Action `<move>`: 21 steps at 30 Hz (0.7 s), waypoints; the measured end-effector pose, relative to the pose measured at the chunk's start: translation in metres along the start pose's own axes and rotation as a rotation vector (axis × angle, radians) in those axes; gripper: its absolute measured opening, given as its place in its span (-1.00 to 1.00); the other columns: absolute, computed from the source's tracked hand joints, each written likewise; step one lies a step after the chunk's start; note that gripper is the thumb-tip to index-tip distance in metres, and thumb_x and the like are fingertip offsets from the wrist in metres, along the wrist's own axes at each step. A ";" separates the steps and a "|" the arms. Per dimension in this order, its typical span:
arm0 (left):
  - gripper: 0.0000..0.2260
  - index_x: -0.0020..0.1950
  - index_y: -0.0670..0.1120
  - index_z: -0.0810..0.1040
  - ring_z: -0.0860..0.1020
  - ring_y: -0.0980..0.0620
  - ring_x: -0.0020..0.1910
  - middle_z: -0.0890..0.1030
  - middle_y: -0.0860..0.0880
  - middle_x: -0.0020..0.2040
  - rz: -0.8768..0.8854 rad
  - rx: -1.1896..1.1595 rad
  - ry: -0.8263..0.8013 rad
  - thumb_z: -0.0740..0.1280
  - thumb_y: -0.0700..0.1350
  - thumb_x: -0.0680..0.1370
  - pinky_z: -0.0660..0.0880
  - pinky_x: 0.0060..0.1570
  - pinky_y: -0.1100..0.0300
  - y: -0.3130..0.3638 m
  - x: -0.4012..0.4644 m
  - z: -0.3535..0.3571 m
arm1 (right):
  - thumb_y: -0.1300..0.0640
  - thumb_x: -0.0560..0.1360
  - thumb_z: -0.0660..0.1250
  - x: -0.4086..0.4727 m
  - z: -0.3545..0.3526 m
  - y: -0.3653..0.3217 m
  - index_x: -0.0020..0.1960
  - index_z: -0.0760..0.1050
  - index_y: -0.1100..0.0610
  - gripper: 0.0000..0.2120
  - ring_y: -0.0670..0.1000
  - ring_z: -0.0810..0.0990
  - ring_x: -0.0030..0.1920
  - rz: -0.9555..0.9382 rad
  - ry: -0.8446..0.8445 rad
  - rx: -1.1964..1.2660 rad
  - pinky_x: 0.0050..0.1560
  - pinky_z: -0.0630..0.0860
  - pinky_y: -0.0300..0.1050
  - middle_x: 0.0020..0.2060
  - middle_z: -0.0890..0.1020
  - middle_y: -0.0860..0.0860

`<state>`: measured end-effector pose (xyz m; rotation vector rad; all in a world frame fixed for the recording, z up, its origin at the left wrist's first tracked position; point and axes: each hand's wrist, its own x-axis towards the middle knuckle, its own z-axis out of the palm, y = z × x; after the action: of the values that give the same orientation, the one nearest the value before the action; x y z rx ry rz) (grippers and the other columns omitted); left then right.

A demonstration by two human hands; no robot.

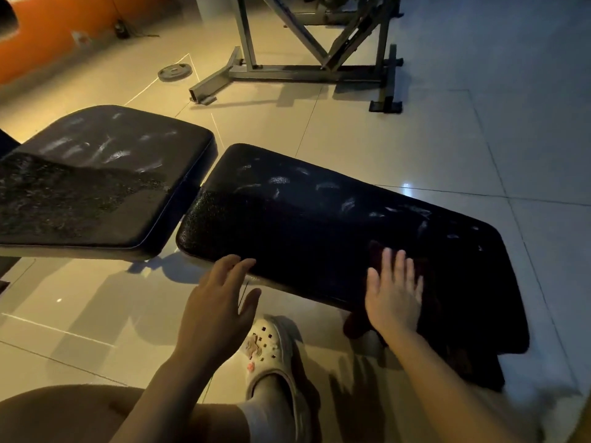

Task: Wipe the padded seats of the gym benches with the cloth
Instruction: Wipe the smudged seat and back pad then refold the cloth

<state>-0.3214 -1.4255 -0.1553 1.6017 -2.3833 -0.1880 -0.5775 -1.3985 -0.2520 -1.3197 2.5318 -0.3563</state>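
A long black padded bench pad (319,219) runs from the centre to the lower right, with white smears along its far side. A second black pad (105,174) lies to its left, also smeared. My right hand (393,292) lies flat with straight fingers on a dark cloth (431,295) on the long pad's near edge; the cloth hangs partly over that edge. My left hand (220,298) is open, its fingertips at the near edge of the long pad.
A grey steel machine frame (307,68) stands on the tiled floor behind the benches. A weight plate (175,72) lies on the floor to its left. An orange wall (64,24) is at far left. My foot in a white clog (275,353) is below the bench.
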 end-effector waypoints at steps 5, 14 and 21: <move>-0.54 0.37 -0.09 0.48 0.54 -0.20 0.23 0.50 -0.16 0.34 0.057 0.074 0.008 0.44 -0.08 0.48 0.55 0.07 -0.12 0.005 0.012 0.006 | -0.21 0.56 -0.37 -0.024 0.009 -0.119 0.50 -0.37 -0.03 -0.43 0.03 -0.30 0.54 -0.632 -0.076 0.001 0.46 -0.38 0.02 0.57 -0.23 0.01; -0.53 0.38 -0.13 0.46 0.53 -0.23 0.22 0.51 -0.20 0.31 0.047 0.068 0.062 0.43 -0.19 0.48 0.51 0.14 -0.20 0.012 0.027 0.023 | -0.31 0.57 -0.26 0.005 0.007 -0.095 0.59 -0.11 -0.06 -0.34 0.00 -0.15 0.58 -0.501 -0.040 0.072 0.50 -0.30 0.01 0.59 -0.07 -0.01; -0.56 0.38 -0.01 0.44 0.28 -0.12 0.42 0.47 -0.15 0.39 0.287 0.252 -0.055 0.13 0.11 0.56 0.25 0.34 -0.27 0.045 0.026 0.076 | -0.40 0.53 -0.33 0.019 -0.002 0.047 0.59 -0.17 -0.06 -0.27 -0.01 -0.18 0.57 -0.050 -0.039 0.052 0.53 -0.25 0.01 0.59 -0.12 -0.01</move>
<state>-0.3928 -1.4346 -0.2130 1.3398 -2.7346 0.1302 -0.6249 -1.3876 -0.2681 -1.3598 2.4450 -0.3997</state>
